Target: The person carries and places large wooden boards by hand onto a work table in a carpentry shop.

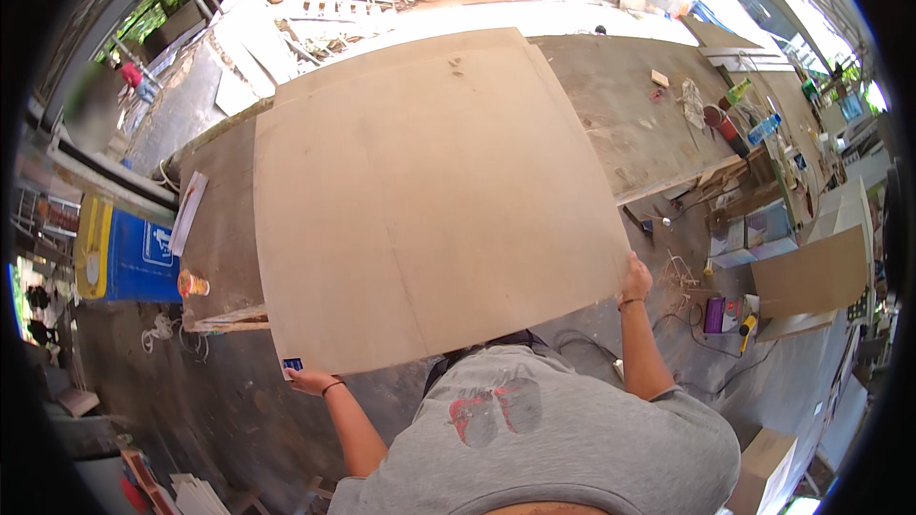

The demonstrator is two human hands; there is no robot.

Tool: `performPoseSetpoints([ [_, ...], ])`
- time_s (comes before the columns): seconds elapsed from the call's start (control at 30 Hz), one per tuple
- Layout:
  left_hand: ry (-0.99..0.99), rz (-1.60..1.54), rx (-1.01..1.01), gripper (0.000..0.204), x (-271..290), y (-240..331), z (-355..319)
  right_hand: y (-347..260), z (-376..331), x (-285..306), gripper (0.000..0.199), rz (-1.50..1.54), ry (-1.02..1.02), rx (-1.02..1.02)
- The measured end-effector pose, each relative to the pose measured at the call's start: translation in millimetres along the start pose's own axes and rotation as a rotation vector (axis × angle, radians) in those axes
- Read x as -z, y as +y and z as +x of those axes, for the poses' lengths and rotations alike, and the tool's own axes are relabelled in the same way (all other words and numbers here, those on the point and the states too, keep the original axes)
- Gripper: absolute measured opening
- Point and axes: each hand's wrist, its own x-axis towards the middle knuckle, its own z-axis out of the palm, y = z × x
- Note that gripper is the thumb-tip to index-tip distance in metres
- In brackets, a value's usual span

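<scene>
A large, flat plywood sheet (429, 200) stretches out in front of me, its far part over a brown workbench (620, 105). My left hand (312, 381) grips its near left corner, beside a small blue label (292, 364). On the near right corner, my right hand (636, 278) is closed round the edge. The fingers beneath the board are partly hidden. A faint dark line runs along the sheet's surface, and a few dark marks show near its far edge.
Left of the bench stands a blue and yellow bin (134, 253); an orange cup (194, 284) rests at the bench's left end. Bottles (763, 129) and a wood block (659, 78) lie to the right. Cables (706, 386) and a purple box (722, 315) are on the floor.
</scene>
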Motion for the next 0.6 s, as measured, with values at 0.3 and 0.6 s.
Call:
performPoseSetpoints([
  [0.3, -0.054, -0.039, 0.133, 0.057, -87, 44, 19, -14, 46, -98, 0.032, -0.185, 0.092, 0.126],
  [0.6, -0.142, 0.011, 0.062, 0.069, -124, 69, 6, -10, 79, -130, 0.03, -0.218, 0.138, 0.126],
])
